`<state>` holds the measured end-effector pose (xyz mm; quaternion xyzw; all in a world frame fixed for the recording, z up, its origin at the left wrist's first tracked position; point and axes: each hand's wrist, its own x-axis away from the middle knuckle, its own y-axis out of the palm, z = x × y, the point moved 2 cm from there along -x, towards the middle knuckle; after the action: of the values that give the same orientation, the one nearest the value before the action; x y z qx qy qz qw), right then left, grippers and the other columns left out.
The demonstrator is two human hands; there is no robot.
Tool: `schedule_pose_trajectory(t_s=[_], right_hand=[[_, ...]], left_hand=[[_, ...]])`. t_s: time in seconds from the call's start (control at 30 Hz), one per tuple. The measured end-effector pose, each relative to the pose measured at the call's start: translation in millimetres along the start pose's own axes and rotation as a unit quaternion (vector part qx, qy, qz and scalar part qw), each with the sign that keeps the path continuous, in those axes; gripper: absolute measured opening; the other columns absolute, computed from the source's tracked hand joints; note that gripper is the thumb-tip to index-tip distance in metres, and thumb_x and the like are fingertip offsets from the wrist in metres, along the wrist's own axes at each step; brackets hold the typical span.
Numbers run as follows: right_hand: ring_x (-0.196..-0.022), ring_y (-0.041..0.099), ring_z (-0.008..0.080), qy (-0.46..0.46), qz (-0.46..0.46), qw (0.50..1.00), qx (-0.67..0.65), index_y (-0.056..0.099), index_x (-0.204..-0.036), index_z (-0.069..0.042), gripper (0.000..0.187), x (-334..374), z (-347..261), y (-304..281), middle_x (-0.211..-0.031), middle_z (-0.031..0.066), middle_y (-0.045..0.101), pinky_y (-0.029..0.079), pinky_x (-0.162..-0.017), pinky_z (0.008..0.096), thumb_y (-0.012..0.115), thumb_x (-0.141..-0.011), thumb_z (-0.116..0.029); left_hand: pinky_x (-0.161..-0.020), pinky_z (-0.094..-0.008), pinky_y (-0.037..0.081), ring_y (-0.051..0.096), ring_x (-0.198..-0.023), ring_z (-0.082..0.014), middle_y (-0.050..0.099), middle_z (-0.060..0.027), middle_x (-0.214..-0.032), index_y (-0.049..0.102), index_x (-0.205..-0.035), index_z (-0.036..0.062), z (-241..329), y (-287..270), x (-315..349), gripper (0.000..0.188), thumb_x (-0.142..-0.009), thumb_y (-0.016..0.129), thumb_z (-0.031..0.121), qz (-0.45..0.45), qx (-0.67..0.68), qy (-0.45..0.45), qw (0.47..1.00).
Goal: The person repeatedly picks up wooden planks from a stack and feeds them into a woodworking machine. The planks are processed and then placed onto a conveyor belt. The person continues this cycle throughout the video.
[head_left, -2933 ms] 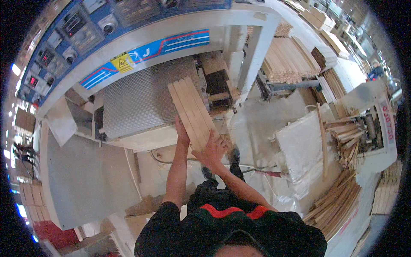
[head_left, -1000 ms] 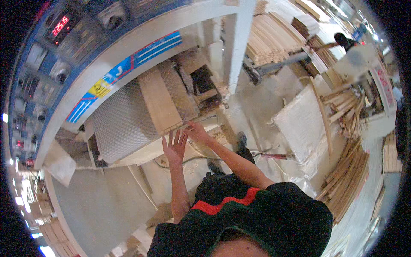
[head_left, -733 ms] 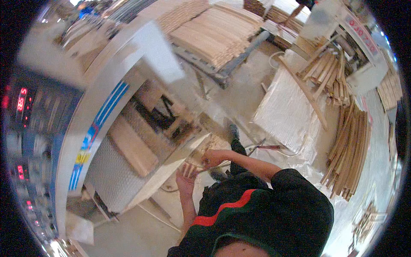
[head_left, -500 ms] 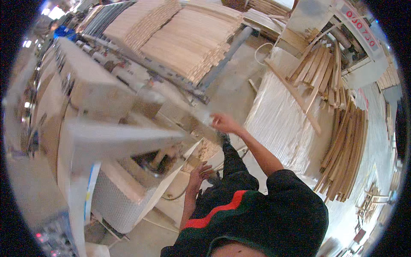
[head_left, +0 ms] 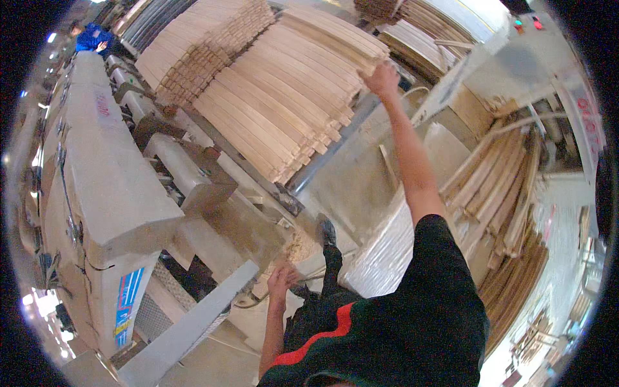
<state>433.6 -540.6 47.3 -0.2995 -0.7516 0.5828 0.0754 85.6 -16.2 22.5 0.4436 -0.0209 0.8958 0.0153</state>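
Observation:
My right hand (head_left: pixel 382 80) reaches forward at the end of an outstretched arm. Its fingers are apart and hold nothing. It appears over the right end of a wide stack of pale wooden boards (head_left: pixel 284 84); whether it touches them I cannot tell. My left hand (head_left: pixel 282 277) hangs low by my body, beside the big beige machine. Motion blurs its fingers, which look loosely apart with nothing in them. A grey flat bar (head_left: pixel 193 329) slants up from the machine's near end to just left of that hand.
The long beige machine (head_left: pixel 122 200) fills the left side. Curved wooden strips (head_left: pixel 496 187) lie in bundles on the right, by a plastic-wrapped pile (head_left: pixel 380 261). Wood shavings (head_left: pixel 300 245) cover floor near my shoe (head_left: pixel 326 231). A person in blue (head_left: pixel 93 39) is far left.
My right hand has moved forward and to the right, toward the board stack. The view has turned, and more of the stack and the machine shows. My left hand stays low.

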Motion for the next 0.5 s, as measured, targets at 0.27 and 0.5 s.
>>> schedule_pose_trajectory(t_s=[0.27,0.5], right_hand=[[-0.12,0.042,0.04,-0.099,-0.08,0.984,0.128,0.043,-0.129,-0.004,0.099,-120,19,18,-0.127,0.0241,0.046,0.037,-0.097,0.0497,0.064,-0.06,-0.073],[-0.104,0.056,0.0369,-0.127,-0.125,0.976,0.122,0.058,-0.099,0.006,0.084,-103,8,38,-0.107,0.0247,0.058,0.047,-0.085,0.0453,0.068,-0.059,-0.068]], left_hand=[[-0.062,-0.0261,0.048,0.06,-0.073,-0.0112,0.063,-0.0063,-0.08,0.056,-0.114,-0.0009,22,17,-47,0.036,-0.084,0.063,0.02,0.145,-0.185,0.179,0.955],[-0.058,-0.028,0.049,0.06,-0.068,-0.0124,0.065,-0.0123,-0.092,0.049,-0.125,-0.0025,173,79,-128,0.06,-0.078,0.071,0.028,0.172,-0.12,0.22,0.953]])
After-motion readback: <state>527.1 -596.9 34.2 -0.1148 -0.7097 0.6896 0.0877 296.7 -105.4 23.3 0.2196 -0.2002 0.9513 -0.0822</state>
